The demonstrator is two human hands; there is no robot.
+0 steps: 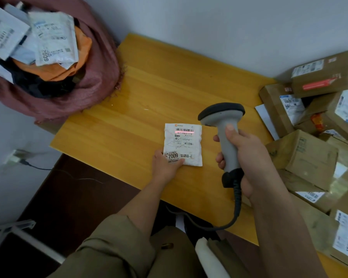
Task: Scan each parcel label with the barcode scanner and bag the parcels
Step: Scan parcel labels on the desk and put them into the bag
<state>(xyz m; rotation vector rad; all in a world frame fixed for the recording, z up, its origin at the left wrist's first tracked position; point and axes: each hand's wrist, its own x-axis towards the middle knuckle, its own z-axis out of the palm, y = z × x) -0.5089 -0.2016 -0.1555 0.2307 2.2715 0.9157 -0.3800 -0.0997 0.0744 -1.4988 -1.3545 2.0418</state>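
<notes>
A small white parcel (184,141) with a printed label and a "7009" sticker lies flat on the yellow wooden table (149,93). My left hand (165,165) holds its near left corner, thumb on top of the sticker. My right hand (243,155) grips the handle of a grey barcode scanner (224,125), whose dark head points at the parcel from the right. A red scan line falls across the label just under the barcode. A dark red sack (96,77) at the table's far left holds several parcels.
A heap of cardboard boxes (313,137) with labels fills the table's right side. The scanner's coiled cable (236,203) hangs over the near table edge. A wall socket with a plug (16,155) is at the left. The grey wall runs behind the table.
</notes>
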